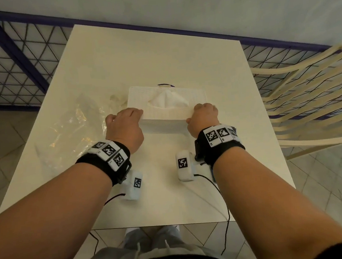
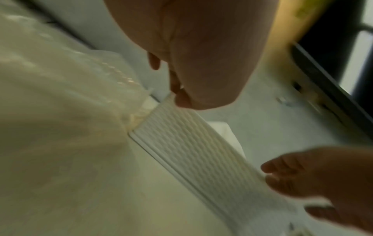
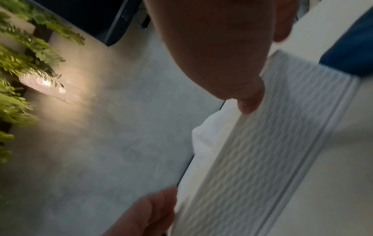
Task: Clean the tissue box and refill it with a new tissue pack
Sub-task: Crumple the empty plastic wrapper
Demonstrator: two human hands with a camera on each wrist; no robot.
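A white ribbed tissue box [image 1: 165,119] stands mid-table, with a white tissue [image 1: 167,101] poking up through its top slot. My left hand [image 1: 131,117] grips the near left corner of the box, fingers curled over the top edge. My right hand [image 1: 201,112] grips the near right corner the same way. In the left wrist view my left thumb presses the ribbed side of the box [image 2: 201,153], and my right hand [image 2: 306,177] holds the other end. In the right wrist view my right thumb lies on the ribbed side of the box [image 3: 262,151].
A crumpled clear plastic wrapper [image 1: 71,125] lies on the white table [image 1: 139,56] left of the box. A dark blue object [image 1: 165,85] peeks out behind the box. A cream chair [image 1: 306,98] stands at the right, and a dark mesh fence [image 1: 13,60] runs behind.
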